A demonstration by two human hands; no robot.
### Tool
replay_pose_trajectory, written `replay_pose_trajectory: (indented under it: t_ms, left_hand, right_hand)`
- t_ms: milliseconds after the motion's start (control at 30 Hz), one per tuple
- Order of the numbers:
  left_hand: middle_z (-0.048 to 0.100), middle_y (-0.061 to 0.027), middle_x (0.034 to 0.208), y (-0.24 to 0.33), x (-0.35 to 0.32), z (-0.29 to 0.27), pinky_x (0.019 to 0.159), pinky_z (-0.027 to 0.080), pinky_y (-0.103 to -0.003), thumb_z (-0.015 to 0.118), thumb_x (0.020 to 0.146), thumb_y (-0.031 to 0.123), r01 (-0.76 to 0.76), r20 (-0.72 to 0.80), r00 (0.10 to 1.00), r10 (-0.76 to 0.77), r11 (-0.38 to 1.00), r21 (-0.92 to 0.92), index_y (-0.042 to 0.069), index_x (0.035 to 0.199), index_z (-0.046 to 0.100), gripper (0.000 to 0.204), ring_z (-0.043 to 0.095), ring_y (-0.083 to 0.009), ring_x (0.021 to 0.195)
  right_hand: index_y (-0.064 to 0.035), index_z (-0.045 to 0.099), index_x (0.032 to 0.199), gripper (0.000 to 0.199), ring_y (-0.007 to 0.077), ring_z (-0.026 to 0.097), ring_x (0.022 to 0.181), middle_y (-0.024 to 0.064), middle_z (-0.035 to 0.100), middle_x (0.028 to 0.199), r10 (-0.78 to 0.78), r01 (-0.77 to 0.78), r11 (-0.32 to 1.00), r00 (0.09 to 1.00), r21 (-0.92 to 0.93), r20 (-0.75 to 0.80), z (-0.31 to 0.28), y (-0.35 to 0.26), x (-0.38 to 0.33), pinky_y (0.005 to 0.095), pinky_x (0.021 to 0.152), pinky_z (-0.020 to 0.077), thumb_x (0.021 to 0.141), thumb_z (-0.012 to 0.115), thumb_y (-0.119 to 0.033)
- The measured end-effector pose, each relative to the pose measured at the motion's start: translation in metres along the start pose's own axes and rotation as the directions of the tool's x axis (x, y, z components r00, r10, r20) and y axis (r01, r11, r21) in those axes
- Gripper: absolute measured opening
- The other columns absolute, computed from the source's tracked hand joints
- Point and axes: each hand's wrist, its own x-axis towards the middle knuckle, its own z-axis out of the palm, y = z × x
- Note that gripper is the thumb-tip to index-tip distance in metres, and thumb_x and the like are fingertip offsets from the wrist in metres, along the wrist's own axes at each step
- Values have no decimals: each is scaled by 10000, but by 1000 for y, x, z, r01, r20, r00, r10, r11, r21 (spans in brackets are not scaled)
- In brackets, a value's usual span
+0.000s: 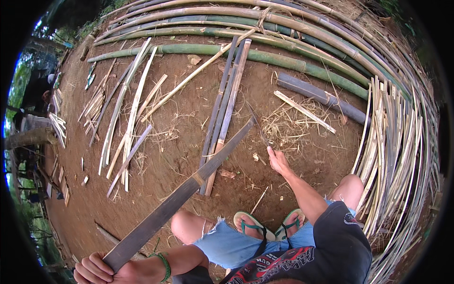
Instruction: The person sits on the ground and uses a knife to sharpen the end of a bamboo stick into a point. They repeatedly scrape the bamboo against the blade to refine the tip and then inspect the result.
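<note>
- Left hand (94,269) low at the left of the view, fingers wrapped tight round the near end of a long flat dark bamboo slat (182,195). A green band sits on that wrist.
- The slat runs up and to the right from the fist, over the bare left knee, its far tip ending near a patch of dry shavings (288,125) on the ground.
- Right hand (278,160) reached down to the dirt ahead of the feet, fingers drawn together on something thin at the near edge of the shavings; too small to tell what it pinches. A thin dark stem or blade seems to rise from the fingers, unclear.
- Person squats, feet in green flip-flops (269,227), denim shorts, dark shirt.
- Bare brown dirt ground (179,156), littered with chips and fibres.
- Three or four split strips (226,102) lie side by side in the middle, running away from the knees, passing under the held slat.
- Pale thinner strips (127,102) scattered to the left, well apart from the hands.
- Long green bamboo poles (265,57) lie across the far side, curving with the lens.
- A short dark pole piece (321,97) and one pale stick beside the shavings.
- A thick stack of split slats (397,156) along the right.
</note>
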Motion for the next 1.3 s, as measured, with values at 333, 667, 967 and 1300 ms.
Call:
replay_pose_trajectory:
  t_ms: [333, 667, 967, 1300]
  left_hand:
    - [311, 2, 532, 5, 6, -14, 379, 240, -249, 271, 985, 640, -9, -69, 998, 12, 999, 37, 70, 752, 476, 649, 277, -119, 428]
    - [259, -6, 568, -3, 10, -20, 387, 198, -234, 167, 1007, 620, -64, -152, 981, 117, 947, 315, 78, 744, 370, 636, 232, -107, 459]
    - [319, 1, 605, 6, 5, -15, 403, 227, -223, 243, 999, 629, -50, -34, 998, 59, 971, 235, 88, 811, 394, 592, 265, -90, 474]
    - [291, 15, 574, -13, 10, 44, 394, 190, -212, 435, 953, 634, -20, -93, 995, 36, 987, 161, 94, 814, 440, 557, 254, -76, 459]
  right_hand:
    - [-79, 471, 677, 588, 116, 437, 470, -5, 445, 548, -91, 85, 992, 994, 90, 64, 12, -19, -12, 311, 459, 366, 995, 419, -571]
    - [24, 559, 744, 610, 190, 537, 546, 94, 520, 570, -135, 129, 976, 990, 173, 26, 30, -11, -34, 373, 541, 434, 979, 477, -533]
    - [51, 653, 988, 682, 444, 640, 829, 280, 653, 813, -192, 198, 979, 975, -44, 113, 12, -3, -63, 500, 753, 466, 971, 378, -573]
    - [21, 680, 927, 737, 408, 640, 946, 268, 665, 899, 165, -181, 971, 980, -158, -108, -44, -4, -50, 470, 834, 473, 922, 413, -666]
